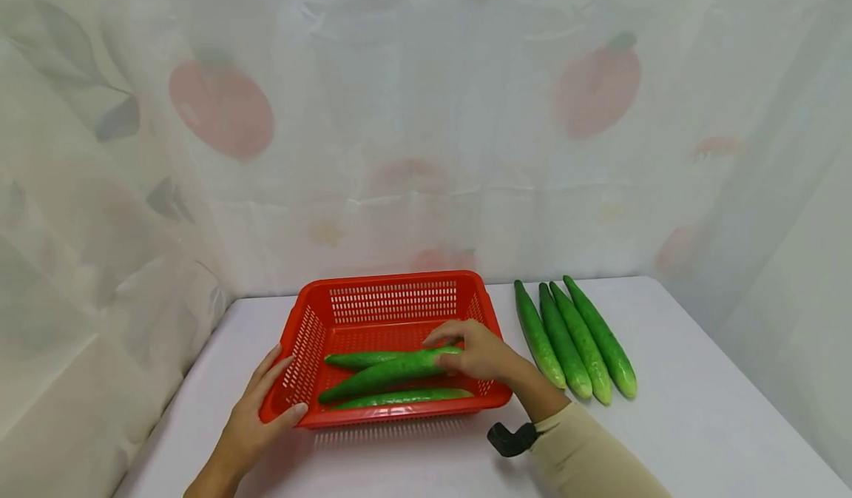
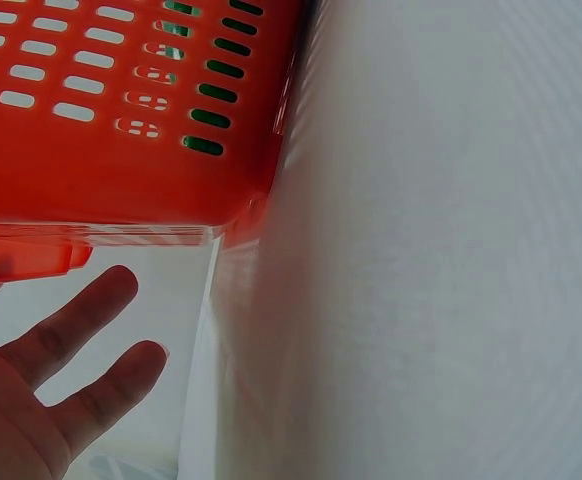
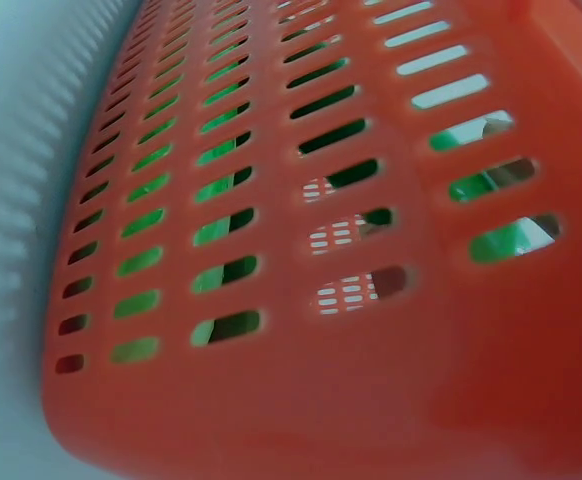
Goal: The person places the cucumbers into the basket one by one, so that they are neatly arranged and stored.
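Note:
A red plastic basket (image 1: 393, 282) with slotted walls stands on the table and contains three cucumbers. My right hand (image 1: 481, 350) reaches over its right side, pinching the right end of the middle cucumber (image 1: 373, 380) between thumb and fingers. That cucumber slants across a rear cucumber (image 1: 353, 360); a front cucumber (image 1: 413, 396) lies along the near wall. At the basket's near left corner, my left hand (image 1: 248, 425) rests against the rim with fingers extended. The left wrist view shows spread, straight fingers (image 2: 76, 325) below the rim. Through the slots in the right wrist view, green cucumber skin shows.
Several cucumbers (image 1: 577, 339) lie side by side on the white tabletop (image 1: 692, 424), right of the basket. A pale curtain (image 1: 426, 150) with fruit prints hangs behind the table. A black strap end (image 1: 511, 439) sticks out from the right wrist.

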A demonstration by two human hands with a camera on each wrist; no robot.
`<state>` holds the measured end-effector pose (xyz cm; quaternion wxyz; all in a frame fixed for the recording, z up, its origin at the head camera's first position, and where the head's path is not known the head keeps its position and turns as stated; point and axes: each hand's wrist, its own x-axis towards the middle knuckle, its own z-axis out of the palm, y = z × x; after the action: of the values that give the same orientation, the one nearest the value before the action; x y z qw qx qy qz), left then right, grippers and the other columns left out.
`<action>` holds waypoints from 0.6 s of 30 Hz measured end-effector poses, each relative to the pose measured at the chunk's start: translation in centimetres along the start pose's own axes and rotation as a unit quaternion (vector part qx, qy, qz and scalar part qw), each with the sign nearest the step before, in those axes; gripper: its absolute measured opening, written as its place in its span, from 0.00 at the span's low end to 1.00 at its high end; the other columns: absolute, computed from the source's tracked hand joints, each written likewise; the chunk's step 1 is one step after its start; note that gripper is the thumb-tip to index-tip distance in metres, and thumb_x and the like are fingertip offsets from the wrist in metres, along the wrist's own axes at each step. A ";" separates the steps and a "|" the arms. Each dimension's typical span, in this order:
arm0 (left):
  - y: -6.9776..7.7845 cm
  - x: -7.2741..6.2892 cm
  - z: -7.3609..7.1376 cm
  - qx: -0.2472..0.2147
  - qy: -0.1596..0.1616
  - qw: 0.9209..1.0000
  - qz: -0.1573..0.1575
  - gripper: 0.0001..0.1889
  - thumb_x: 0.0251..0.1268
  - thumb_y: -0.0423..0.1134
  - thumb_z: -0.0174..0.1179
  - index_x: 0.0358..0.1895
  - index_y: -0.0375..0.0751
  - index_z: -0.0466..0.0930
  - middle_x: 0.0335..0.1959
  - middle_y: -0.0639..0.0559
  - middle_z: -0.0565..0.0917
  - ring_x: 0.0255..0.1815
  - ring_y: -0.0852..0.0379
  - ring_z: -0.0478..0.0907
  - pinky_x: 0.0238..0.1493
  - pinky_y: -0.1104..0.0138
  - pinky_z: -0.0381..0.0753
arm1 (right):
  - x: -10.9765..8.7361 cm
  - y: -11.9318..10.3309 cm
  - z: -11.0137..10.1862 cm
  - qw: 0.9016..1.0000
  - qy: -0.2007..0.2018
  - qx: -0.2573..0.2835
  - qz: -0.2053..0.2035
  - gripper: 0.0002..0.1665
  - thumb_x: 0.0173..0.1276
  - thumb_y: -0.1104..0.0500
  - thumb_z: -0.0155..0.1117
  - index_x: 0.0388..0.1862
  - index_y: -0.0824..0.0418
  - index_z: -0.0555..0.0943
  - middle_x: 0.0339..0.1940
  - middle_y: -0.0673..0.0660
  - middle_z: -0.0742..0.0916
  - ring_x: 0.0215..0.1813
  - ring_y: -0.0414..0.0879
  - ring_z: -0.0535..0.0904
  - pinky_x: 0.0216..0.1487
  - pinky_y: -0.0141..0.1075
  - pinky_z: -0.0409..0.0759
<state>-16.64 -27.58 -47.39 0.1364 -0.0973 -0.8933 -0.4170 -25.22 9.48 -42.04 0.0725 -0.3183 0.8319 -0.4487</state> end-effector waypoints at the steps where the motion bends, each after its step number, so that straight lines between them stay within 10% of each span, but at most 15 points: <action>1: 0.0 0.0 0.0 0.000 -0.001 1.000 0.000 0.36 0.58 0.41 0.68 0.71 0.49 0.65 0.76 0.58 0.52 0.66 0.63 0.57 0.49 0.77 0.65 | 0.0 0.0 0.0 1.000 -0.002 -0.004 -0.001 0.14 0.63 0.63 0.67 0.49 0.54 0.85 0.46 0.45 0.84 0.48 0.44 0.76 0.47 0.41 0.76; 18: 0.1 0.0 0.0 -0.006 0.005 1.000 0.005 0.36 0.57 0.41 0.69 0.70 0.50 0.66 0.75 0.58 0.53 0.66 0.66 0.56 0.50 0.80 0.63 | -0.1 -0.3 0.3 0.997 -0.020 0.056 0.049 0.16 0.63 0.59 0.68 0.51 0.59 0.83 0.51 0.56 0.81 0.48 0.54 0.78 0.30 0.42 0.82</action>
<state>-16.65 -27.48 -47.32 0.1423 -0.1010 -0.8897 -0.4218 -24.86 9.21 -41.95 0.1291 -0.2816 0.8184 -0.4840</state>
